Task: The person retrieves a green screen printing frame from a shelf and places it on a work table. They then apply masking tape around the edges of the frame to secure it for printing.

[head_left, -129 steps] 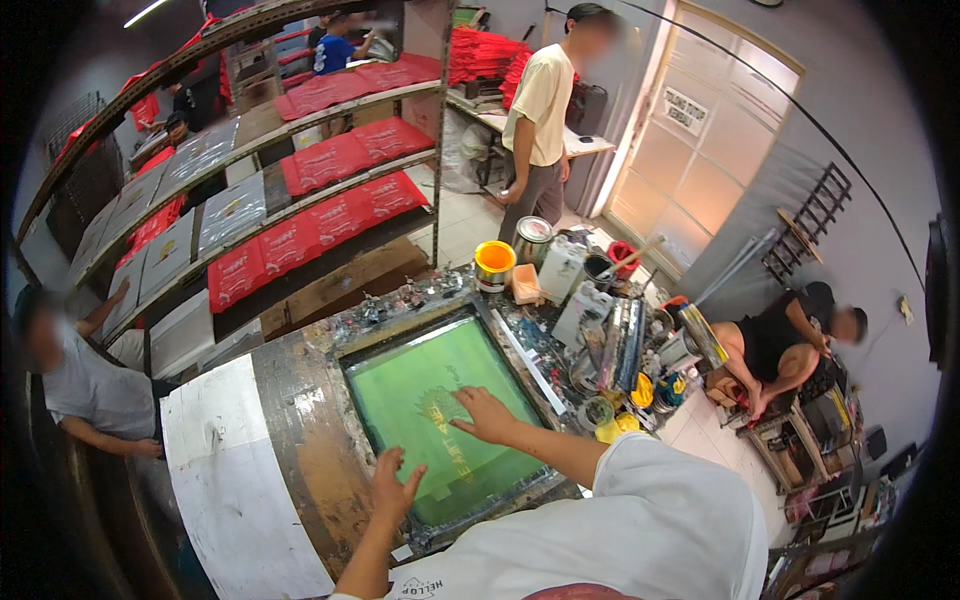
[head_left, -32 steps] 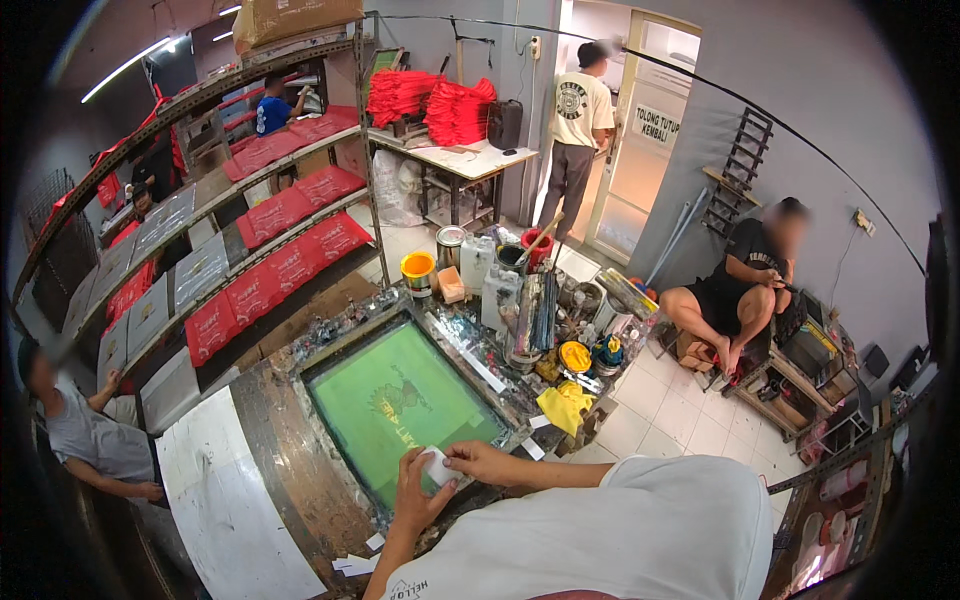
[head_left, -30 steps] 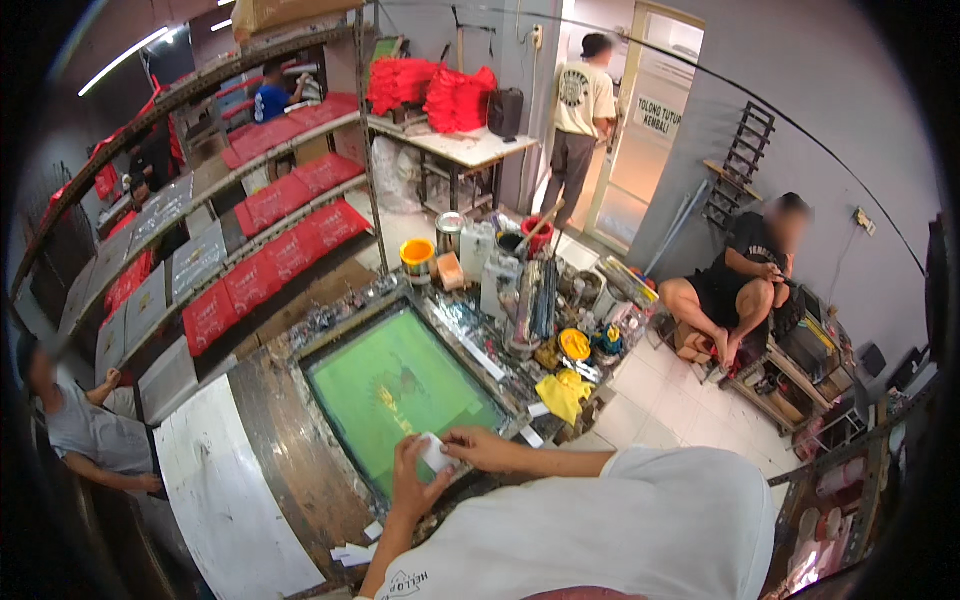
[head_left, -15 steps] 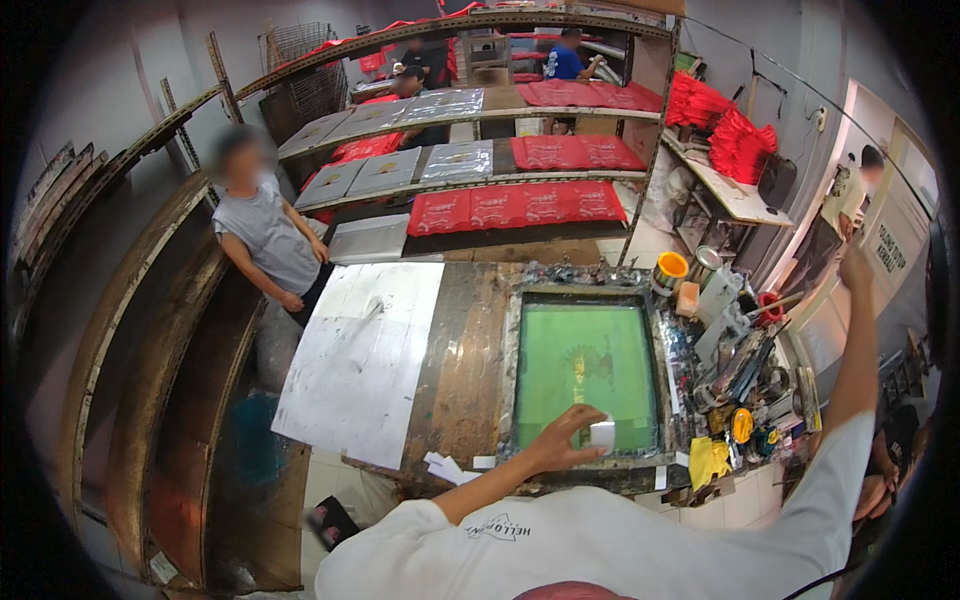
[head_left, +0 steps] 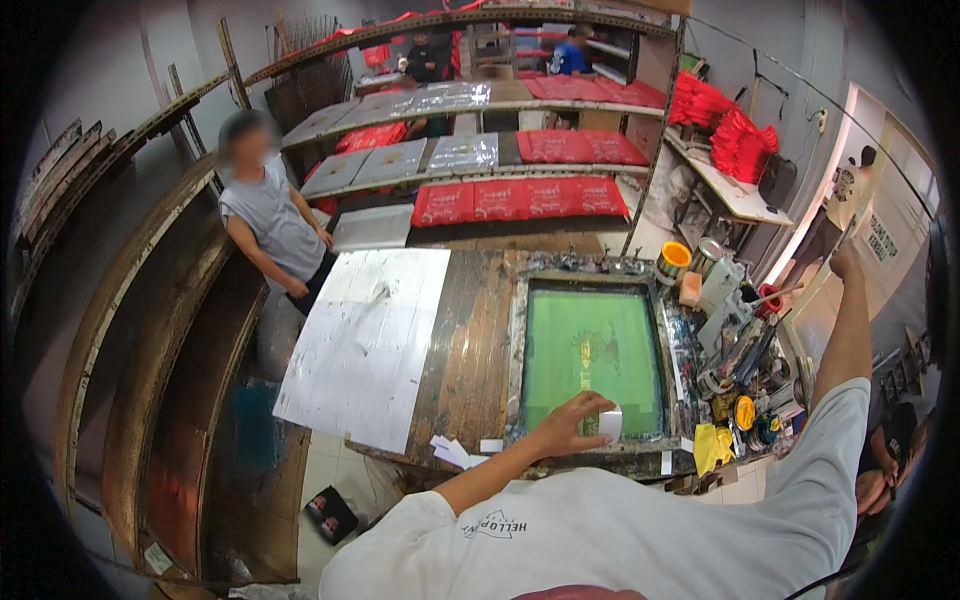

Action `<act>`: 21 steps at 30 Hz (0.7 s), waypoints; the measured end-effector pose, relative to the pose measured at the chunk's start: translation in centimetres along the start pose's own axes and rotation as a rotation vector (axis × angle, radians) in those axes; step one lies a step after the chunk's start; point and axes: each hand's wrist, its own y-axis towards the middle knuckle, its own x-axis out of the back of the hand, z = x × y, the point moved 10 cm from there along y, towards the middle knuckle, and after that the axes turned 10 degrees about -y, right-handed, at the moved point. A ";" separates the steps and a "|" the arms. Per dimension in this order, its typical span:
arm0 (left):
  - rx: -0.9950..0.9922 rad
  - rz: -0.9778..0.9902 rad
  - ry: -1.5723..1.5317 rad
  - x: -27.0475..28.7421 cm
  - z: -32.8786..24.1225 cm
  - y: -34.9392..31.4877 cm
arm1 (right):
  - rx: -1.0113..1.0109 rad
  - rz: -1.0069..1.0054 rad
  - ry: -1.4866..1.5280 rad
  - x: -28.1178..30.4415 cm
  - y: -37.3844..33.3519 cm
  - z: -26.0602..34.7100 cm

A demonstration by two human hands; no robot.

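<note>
My left hand (head_left: 572, 426) is closed in a pinch on a small white strip (head_left: 611, 424) with a slight curl. It is over the near edge of a screen-printing frame (head_left: 518, 350), whose green mesh (head_left: 560, 340) carries a faint design and lettering. My right arm is stretched out far to the right, with my right hand (head_left: 849, 262) raised in front of a pale door (head_left: 880, 275). Its fingers are too small and blurred to make out. Several loose white strips (head_left: 452, 452) lie at the near table edge, left of the frame.
A white board (head_left: 365, 340) covers the table's left part. Paint cans (head_left: 675, 258), tools and a yellow cloth (head_left: 712, 448) crowd the right side. Shelves behind hold red printed sheets (head_left: 515, 201). One person (head_left: 268, 210) stands at the left; another (head_left: 848, 190) is by the doorway.
My right hand has shifted slightly left and down. My left hand still pinches the white strip. The person in the doorway has turned away, and the view has tilted slightly.
</note>
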 end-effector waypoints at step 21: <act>-0.019 0.016 0.205 -2.6 -2.6 2.0 | 0.874 0.823 0.939 2.6 -57.6 32.3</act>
